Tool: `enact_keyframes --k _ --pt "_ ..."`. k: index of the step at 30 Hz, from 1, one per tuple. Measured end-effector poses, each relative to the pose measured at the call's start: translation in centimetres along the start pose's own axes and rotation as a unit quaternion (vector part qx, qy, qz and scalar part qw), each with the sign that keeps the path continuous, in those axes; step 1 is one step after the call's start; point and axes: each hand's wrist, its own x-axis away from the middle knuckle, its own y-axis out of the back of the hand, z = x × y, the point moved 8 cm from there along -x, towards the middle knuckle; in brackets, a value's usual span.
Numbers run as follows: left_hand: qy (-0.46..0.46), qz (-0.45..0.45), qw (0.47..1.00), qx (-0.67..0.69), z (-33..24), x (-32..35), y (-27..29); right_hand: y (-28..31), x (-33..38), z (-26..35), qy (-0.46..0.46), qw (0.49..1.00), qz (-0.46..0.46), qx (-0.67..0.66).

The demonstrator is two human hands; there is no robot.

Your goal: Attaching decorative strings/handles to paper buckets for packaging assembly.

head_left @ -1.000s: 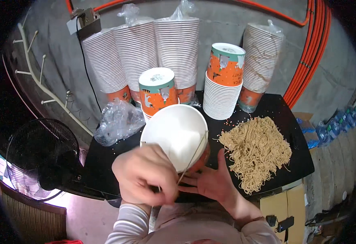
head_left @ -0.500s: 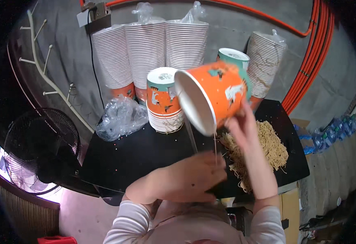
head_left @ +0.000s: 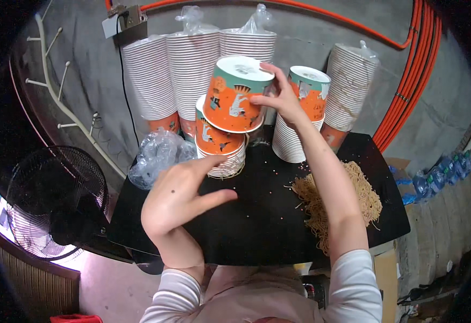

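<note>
My right hand [head_left: 279, 96] grips an orange and green paper bucket [head_left: 235, 102], turned upside down with its white base up. The bucket hangs over a shorter upside-down bucket stack [head_left: 214, 139], partly covering it; I cannot tell whether they touch. Thin tan strands wrap the stack's white rims. My left hand [head_left: 176, 196] is open in front of that stack, thumb and forefinger apart, its forefinger close to the rims. Another upside-down bucket stack [head_left: 294, 137] stands to the right, behind my right forearm. A pile of thin tan strands [head_left: 362, 188] lies beside that forearm.
Tall wrapped bucket stacks [head_left: 195, 75] line the grey wall, with another wrapped stack [head_left: 348, 91] at the right. Crumpled clear plastic [head_left: 163, 156] lies on the black table [head_left: 268, 237]. A black fan [head_left: 58, 199] stands left; orange conduits [head_left: 408, 86] run down the wall.
My right hand has moved left and turned the bucket from tilted on its side to upside down over the stack. My left hand has moved left and up, its fingers spreading.
</note>
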Motion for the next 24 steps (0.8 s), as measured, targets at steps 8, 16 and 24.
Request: enact_keyframes --k 8,16,24 --pt "0.020 0.032 0.999 0.027 1.1 0.5 0.7 -3.7 -3.4 -4.1 -0.041 0.997 0.054 -0.024" --pt "-0.005 0.045 0.998 0.034 0.8 0.6 0.9 -5.6 -1.1 -9.6 -0.064 0.992 0.107 -0.001" --pt "-0.023 0.056 0.997 0.049 0.6 0.9 1.0 7.7 3.0 -0.2 0.178 0.865 -0.355 0.306"
